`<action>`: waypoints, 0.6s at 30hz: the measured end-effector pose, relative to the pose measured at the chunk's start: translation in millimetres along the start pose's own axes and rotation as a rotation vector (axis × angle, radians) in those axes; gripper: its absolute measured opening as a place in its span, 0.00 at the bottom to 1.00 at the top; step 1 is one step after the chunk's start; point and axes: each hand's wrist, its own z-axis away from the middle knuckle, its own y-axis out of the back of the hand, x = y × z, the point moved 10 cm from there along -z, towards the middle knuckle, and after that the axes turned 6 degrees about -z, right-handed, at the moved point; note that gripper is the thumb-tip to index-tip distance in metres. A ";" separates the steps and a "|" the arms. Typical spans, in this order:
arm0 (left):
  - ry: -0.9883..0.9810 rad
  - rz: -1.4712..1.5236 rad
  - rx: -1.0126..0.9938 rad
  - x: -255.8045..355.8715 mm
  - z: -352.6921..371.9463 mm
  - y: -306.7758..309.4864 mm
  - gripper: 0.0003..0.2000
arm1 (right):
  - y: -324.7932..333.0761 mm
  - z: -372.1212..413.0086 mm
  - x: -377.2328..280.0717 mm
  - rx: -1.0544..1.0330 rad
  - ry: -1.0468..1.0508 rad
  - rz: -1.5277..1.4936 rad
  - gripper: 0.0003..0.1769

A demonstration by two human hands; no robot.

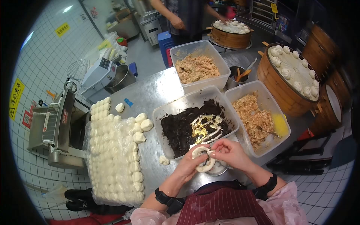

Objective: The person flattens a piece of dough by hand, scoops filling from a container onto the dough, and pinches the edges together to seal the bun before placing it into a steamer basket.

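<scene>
A round dough wrapper (204, 168) with dark filling in its middle rests in my left hand (186, 165), whose fingers and thumb curve round it. My right hand (228, 153) pinches the wrapper's upper right edge. Just beyond both hands lies a clear tub of black filling (180, 125) with a pale yellowish patch. To its right a second tub holds reddish-brown filling (247, 108) and something yellow. Below my hands a small metal dish (217, 171) is partly hidden.
Dough pieces (112, 157) under plastic cover the left side of the metal table (150, 86). Farther back are a tub of light filling (197, 67), a utensil pot (233, 77) and bamboo steamers (279, 86) with buns. A person (183, 18) reaches towards another steamer (231, 37).
</scene>
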 end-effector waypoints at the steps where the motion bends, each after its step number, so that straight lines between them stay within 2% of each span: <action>1: -0.016 -0.010 0.016 1.8 1.0 -1.6 0.18 | -0.4 -0.9 8.9 0.015 -0.066 -0.192 0.12; 5: -0.112 -0.040 0.048 13.8 2.6 -6.0 0.19 | -10.2 -0.7 14.9 -0.059 -0.214 -0.301 0.13; 8: -0.032 -0.031 0.005 4.4 -1.0 -3.1 0.19 | -7.7 -3.1 17.6 -0.049 -0.186 -0.219 0.12; 13: 0.066 -0.047 -0.021 -3.4 -1.8 -2.4 0.15 | 3.0 -0.4 -7.1 -0.015 0.032 0.055 0.10; 14: 0.068 -0.047 -0.021 -3.7 -1.3 -3.5 0.15 | 1.9 -1.2 -5.0 -0.014 0.031 0.054 0.10; 16: 0.080 -0.112 0.030 -4.4 -1.5 -1.6 0.14 | 0.9 -5.4 3.2 0.003 0.002 -0.148 0.09; 18: 0.067 -0.156 0.025 -6.3 -2.9 -2.7 0.14 | -2.9 -7.4 11.8 -0.051 -0.074 -0.128 0.10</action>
